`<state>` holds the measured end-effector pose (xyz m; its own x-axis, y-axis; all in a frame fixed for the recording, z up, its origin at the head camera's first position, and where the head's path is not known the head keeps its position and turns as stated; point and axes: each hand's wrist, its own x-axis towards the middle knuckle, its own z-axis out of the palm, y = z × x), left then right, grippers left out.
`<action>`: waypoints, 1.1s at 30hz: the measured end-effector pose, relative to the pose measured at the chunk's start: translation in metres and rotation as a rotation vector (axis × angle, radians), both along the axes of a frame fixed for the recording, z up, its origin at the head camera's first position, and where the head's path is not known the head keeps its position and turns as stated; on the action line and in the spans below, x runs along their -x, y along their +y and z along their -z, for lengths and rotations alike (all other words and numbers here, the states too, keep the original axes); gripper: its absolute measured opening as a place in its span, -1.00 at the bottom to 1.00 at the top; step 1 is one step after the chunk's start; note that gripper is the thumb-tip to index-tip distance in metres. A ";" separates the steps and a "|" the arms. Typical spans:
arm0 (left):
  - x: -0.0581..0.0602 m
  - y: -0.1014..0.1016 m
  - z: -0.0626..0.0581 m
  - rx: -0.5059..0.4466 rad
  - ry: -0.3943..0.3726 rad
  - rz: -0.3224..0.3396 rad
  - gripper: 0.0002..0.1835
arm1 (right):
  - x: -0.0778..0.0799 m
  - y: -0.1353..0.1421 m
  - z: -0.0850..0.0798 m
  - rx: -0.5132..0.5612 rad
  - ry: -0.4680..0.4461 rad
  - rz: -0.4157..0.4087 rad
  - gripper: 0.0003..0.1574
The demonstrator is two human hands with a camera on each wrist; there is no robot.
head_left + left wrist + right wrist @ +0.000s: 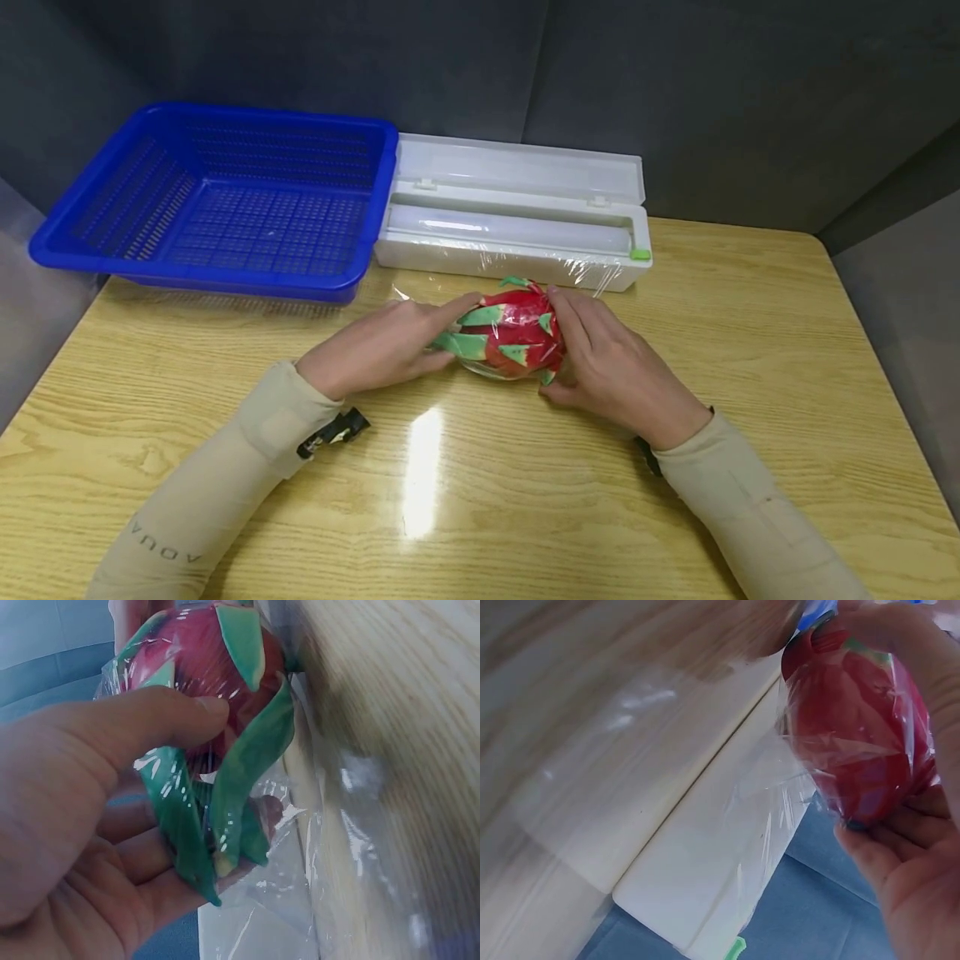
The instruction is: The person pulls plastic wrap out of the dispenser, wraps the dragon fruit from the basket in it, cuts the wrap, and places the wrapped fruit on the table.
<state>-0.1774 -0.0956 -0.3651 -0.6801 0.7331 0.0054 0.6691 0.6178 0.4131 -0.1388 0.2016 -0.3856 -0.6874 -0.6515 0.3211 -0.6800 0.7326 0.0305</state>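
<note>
A red dragon fruit (517, 333) with green scales lies crosswise between both hands, low over the table. Clear cling film (765, 795) covers it, shiny and wrinkled, and stretches back toward a white dispenser box (465, 257). With thumb on top and fingers beneath, my left hand (382, 346) grips the end with the long green leaves. My right hand (615, 367) holds the opposite, rounder end between thumb and fingers. In the left wrist view, the left thumb presses film against the red skin (195, 656), and leaf tips reach over the fingers.
Behind the fruit, the dispenser's lid (525, 167) stands open, showing a film roll (510, 229) and a green tab (640, 254) at the right end. A blue plastic basket (367, 208) stands to its left. Dark grey panels (712, 108) rise behind the wooden table (525, 500).
</note>
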 end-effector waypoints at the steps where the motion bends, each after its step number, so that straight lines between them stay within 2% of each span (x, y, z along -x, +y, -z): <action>1: 0.000 0.000 0.000 0.006 -0.002 0.000 -0.27 | 0.000 0.000 0.000 0.000 0.006 -0.005 0.57; 8: 0.002 -0.004 -0.003 0.017 -0.054 -0.008 -0.26 | 0.000 0.001 -0.004 0.037 -0.032 -0.026 0.57; 12: 0.002 -0.006 -0.004 0.011 -0.054 0.010 -0.25 | 0.000 0.002 -0.005 0.046 -0.026 -0.042 0.54; 24: 0.003 -0.005 -0.003 -0.011 -0.070 0.021 -0.22 | 0.001 0.005 -0.003 0.056 0.062 -0.102 0.52; 33: 0.001 -0.008 -0.006 -0.020 -0.071 0.023 -0.22 | 0.005 0.010 -0.007 0.057 0.160 -0.208 0.52</action>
